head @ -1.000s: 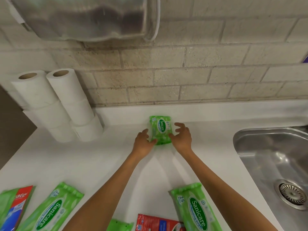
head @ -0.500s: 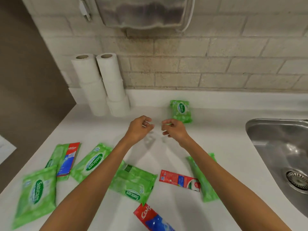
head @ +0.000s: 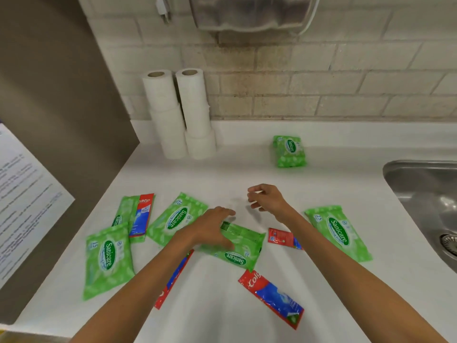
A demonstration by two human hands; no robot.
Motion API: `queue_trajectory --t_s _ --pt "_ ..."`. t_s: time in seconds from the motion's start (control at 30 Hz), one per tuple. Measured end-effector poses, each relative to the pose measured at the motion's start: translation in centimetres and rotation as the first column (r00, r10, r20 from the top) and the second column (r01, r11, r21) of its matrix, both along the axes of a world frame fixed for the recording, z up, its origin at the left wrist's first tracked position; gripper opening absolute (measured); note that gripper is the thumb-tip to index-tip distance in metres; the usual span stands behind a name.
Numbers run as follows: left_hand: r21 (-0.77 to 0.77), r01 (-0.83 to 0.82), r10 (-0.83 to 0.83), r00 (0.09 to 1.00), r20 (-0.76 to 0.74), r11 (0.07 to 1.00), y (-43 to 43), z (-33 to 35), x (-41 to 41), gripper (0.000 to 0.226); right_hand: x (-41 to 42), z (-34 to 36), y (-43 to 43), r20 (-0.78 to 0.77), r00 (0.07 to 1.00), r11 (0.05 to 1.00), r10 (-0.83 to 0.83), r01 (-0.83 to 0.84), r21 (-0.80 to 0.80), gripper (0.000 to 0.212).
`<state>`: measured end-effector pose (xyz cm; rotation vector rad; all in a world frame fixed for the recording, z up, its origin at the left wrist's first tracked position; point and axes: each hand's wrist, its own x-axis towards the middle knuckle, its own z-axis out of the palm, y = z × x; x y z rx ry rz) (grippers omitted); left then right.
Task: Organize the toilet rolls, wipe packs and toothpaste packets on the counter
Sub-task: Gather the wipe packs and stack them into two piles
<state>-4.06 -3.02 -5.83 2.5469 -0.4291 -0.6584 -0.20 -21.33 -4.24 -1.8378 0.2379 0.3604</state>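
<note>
Two stacks of white toilet rolls (head: 180, 115) stand at the back left of the white counter (head: 222, 305). One green Sanicare wipe pack (head: 289, 151) stands by the back wall. Several more wipe packs lie flat nearer me: at far left (head: 107, 258), centre left (head: 176, 217), centre (head: 237, 248) and right (head: 338, 231). Red Colgate toothpaste packets lie at left (head: 142, 214), under my left forearm (head: 173, 280), centre right (head: 282, 237) and front (head: 272, 295). My left hand (head: 210, 229) rests spread over the centre pack. My right hand (head: 267, 199) hovers empty, fingers loosely curled.
A steel sink (head: 425, 201) is sunk into the counter at right. A dispenser (head: 252, 13) hangs on the brick wall above. A brown panel with a white paper sheet (head: 22, 199) borders the counter's left edge.
Both hands let go of the standing wipe pack at the back and drew toward me. My left hand has come down onto the centre pack; the view tilted lower.
</note>
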Motion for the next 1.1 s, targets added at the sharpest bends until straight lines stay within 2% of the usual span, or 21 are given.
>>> queue_trajectory --t_s 0.1,0.2,0.47,0.63,0.73,0.83,0.9,0.97,1.03,1.1 --pt "0.202 0.163 -0.175 0.984 0.044 0.966 0.0 -1.4 -0.9 0.104 -0.8 -0.3 -0.3 -0.002 1.000 1.000 -0.008 0.008 -0.021 0.026" --pt "0.302 0.234 -0.260 0.964 0.048 0.924 -0.3 -1.9 -1.4 0.109 -1.6 -0.5 -0.7 -0.010 1.000 0.999 -0.022 0.022 -0.031 0.026" --pt "0.361 0.295 -0.354 0.929 0.109 0.885 -1.3 -1.6 -0.4 0.101 -2.9 -0.7 -2.2 -0.049 0.998 0.999 -0.047 0.046 -0.026 0.028" --pt "0.244 0.226 -0.266 0.952 0.148 0.943 -1.3 -1.6 -0.1 0.088 -3.2 0.0 -3.6 -0.045 0.996 0.997 -0.080 0.080 0.015 0.028" --pt "-0.022 0.040 -0.040 0.999 -0.018 0.999 -0.8 -0.8 0.4 0.082 -3.2 0.4 -4.4 -0.017 0.998 0.998 -0.065 0.065 0.017 0.030" --pt "-0.289 -0.201 0.108 0.946 -0.306 0.936 -0.7 0.9 0.7 0.085 -3.0 0.7 -5.0 0.015 1.000 0.999 -0.021 0.020 0.044 0.032" --pt "-0.445 -0.389 0.092 0.826 -0.556 0.806 -0.7 1.5 0.5 0.076 -2.8 0.9 -5.0 0.016 1.000 0.997 0.020 -0.021 0.074 0.032" --pt "-0.509 -0.570 0.023 0.681 -0.732 0.644 -0.6 1.9 0.5 0.071 -2.5 1.0 -4.8 0.014 0.997 0.991 0.073 -0.074 0.111 0.031" --pt "-0.531 -0.635 -0.080 0.597 -0.798 0.561 -0.8 2.2 0.5 0.073 -2.2 1.0 -4.3 0.009 0.991 0.979 0.132 -0.132 0.158 0.039" --pt "-0.544 -0.653 -0.153 0.557 -0.816 0.526 -1.0 2.6 0.5 0.075 -1.8 1.1 -3.9 0.006 0.984 0.969 0.179 -0.177 0.171 0.041"
